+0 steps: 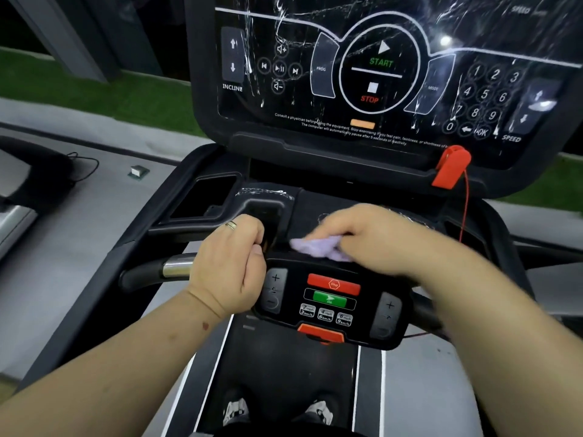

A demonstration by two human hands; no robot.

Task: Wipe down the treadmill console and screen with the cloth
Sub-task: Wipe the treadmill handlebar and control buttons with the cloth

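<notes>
While the left hand curls tight round the handlebar, the right hand pinches the cloth (purple) against the console.

Two hands, one cloth, one console.

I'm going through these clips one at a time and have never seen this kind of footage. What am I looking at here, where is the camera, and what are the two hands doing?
This is one picture from a camera worn on a person's head, looking forward and down. In front is a treadmill: the big screen with START, STOP and a number pad, wrapped in wrinkled plastic film, and below it the console tray. Nearest is a small control panel with red and green buttons. The right hand holds a lilac cloth against the console just above that panel. The left hand grips the handlebar. A red safety clip hangs on the screen's lower edge. The person's shoes show at the bottom, on the belt.
</notes>
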